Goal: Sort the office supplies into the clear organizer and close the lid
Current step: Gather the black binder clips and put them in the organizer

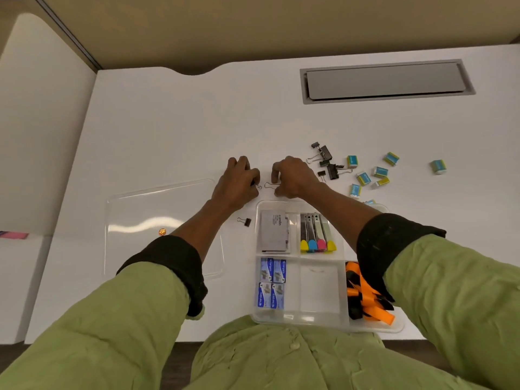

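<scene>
The clear organizer [320, 319] lies at the desk's near edge, holding a grey box, coloured clips, blue staple boxes and orange-black items. Its clear lid [132, 201] rests flat to the left. Just beyond the organizer, my left hand [237, 184] and my right hand [292, 178] each pinch a small binder clip; wire handles [269, 184] show between them. One black binder clip [245, 221] lies beside the organizer's left wall. More binder clips [327, 161] lie right of my right hand, and several blue-yellow erasers [380, 173] are scattered further right.
A grey cable hatch [385, 80] is set into the white desk at the back right. A lone eraser [438, 166] lies far right. A small orange object [162, 231] shows under the lid. A pink item [14, 235] sits at the far left.
</scene>
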